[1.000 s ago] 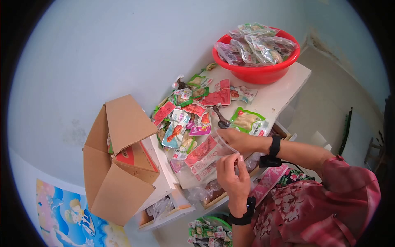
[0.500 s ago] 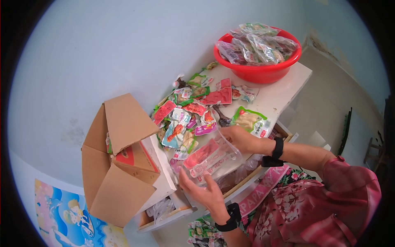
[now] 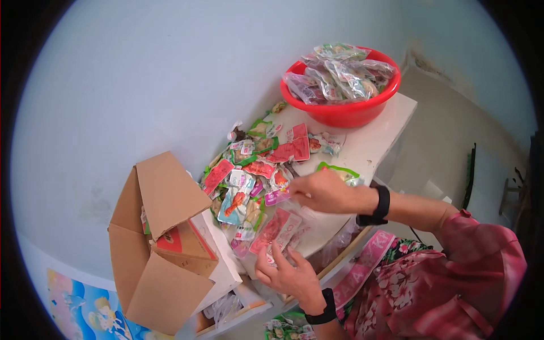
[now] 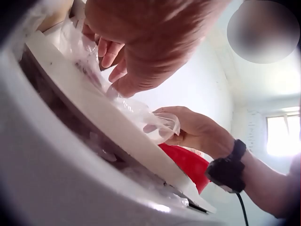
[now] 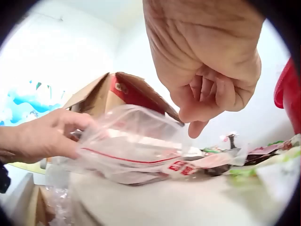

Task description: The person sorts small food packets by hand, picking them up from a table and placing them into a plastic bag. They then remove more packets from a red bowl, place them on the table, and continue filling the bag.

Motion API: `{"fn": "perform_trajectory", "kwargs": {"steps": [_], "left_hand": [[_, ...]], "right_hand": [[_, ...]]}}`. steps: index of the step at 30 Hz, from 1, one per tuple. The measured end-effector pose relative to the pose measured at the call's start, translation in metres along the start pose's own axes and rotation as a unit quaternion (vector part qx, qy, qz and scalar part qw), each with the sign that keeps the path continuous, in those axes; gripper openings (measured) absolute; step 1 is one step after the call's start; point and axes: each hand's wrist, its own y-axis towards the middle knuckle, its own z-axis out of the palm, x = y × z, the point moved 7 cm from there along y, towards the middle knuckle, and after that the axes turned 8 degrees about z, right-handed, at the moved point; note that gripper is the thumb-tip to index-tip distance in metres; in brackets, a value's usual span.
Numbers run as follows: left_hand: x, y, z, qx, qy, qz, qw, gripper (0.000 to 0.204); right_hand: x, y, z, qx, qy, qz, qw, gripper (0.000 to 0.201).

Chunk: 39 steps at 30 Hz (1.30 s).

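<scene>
The left hand sits at the near edge of the white bench, its fingers curled around the near end of a clear plastic bag and gripping it; the bag lies flat on the bench just beyond the fingers, with red snack packets inside it. Just past the bag's far end, the right hand hovers with its fingers bent inward; the right wrist view shows them curled with the tips close above the bag's open mouth, but whether they pinch its edge cannot be told. To the left of both hands stands an open cardboard box, its flaps raised and a red-printed carton partly showing inside. Beyond the right hand a loose heap of small snack packets in red, green and pink spreads across the bench. Farthest from the hands, at the bench's far end, a red basin is piled high with clear bags of packets.
</scene>
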Motion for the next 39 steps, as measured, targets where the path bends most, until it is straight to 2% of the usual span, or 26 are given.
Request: {"fn": "perform_trajectory", "kwargs": {"steps": [3, 6, 9, 10, 13, 16, 19, 22, 26, 28, 31, 32, 35, 37, 38, 39], "left_hand": [[-0.006, 0.005, -0.002, 0.023, 0.036, -0.001, 0.999, 0.031], [-0.002, 0.005, 0.007, 0.074, 0.047, 0.017, 0.996, 0.032], [-0.001, 0.006, 0.014, 0.075, 0.038, 0.028, 0.996, 0.035], [0.000, 0.006, 0.014, 0.079, 0.033, 0.033, 0.996, 0.036], [0.000, 0.008, 0.015, 0.087, 0.004, 0.057, 0.995, 0.038], [0.004, 0.011, 0.016, 0.090, -0.043, 0.074, 0.992, 0.039], [0.003, 0.011, 0.015, 0.097, -0.068, 0.067, 0.991, 0.041], [0.003, 0.007, 0.018, 0.086, -0.080, 0.067, 0.991, 0.042], [0.003, 0.003, 0.022, 0.078, -0.099, 0.061, 0.990, 0.043], [0.003, 0.003, 0.022, 0.082, -0.104, 0.059, 0.989, 0.044], [0.002, 0.003, 0.021, 0.092, -0.108, 0.058, 0.988, 0.044], [0.002, 0.003, 0.022, 0.092, -0.110, 0.060, 0.988, 0.044], [0.005, 0.000, 0.025, 0.092, -0.111, 0.061, 0.988, 0.046], [0.006, 0.000, 0.026, 0.090, -0.110, 0.065, 0.988, 0.047], [0.005, 0.000, 0.026, 0.088, -0.109, 0.067, 0.988, 0.047], [0.004, 0.000, 0.026, 0.087, -0.107, 0.069, 0.988, 0.047]], "right_hand": [[-0.040, 0.032, -0.015, -0.018, -0.069, 0.028, 0.997, 0.006], [-0.081, 0.057, -0.020, 0.026, -0.154, 0.070, 0.985, 0.015], [-0.100, 0.078, -0.025, -0.028, -0.188, 0.025, 0.982, 0.015], [-0.109, 0.085, -0.022, 0.019, -0.180, 0.062, 0.982, 0.023], [-0.110, 0.087, -0.018, 0.042, -0.172, 0.043, 0.983, 0.035], [-0.111, 0.089, -0.008, 0.090, -0.223, 0.050, 0.969, 0.066], [-0.110, 0.092, -0.009, 0.115, -0.246, 0.103, 0.957, 0.065], [-0.136, 0.095, -0.011, 0.055, -0.080, 0.169, 0.981, 0.063], [-0.136, 0.081, -0.025, 0.018, 0.010, 0.133, 0.991, 0.044], [-0.112, 0.067, -0.046, -0.002, 0.024, 0.141, 0.990, 0.030], [-0.080, 0.036, -0.081, -0.064, 0.055, 0.048, 0.995, 0.020], [-0.074, 0.024, -0.091, -0.064, 0.075, 0.056, 0.994, 0.017], [-0.055, -0.011, -0.109, 0.055, 0.181, 0.050, 0.981, 0.016], [-0.053, -0.033, -0.109, 0.131, 0.148, 0.044, 0.979, 0.014], [-0.060, -0.041, -0.101, 0.163, 0.171, 0.025, 0.971, 0.014], [-0.064, -0.048, -0.093, 0.181, 0.183, 0.046, 0.965, 0.016]]}}
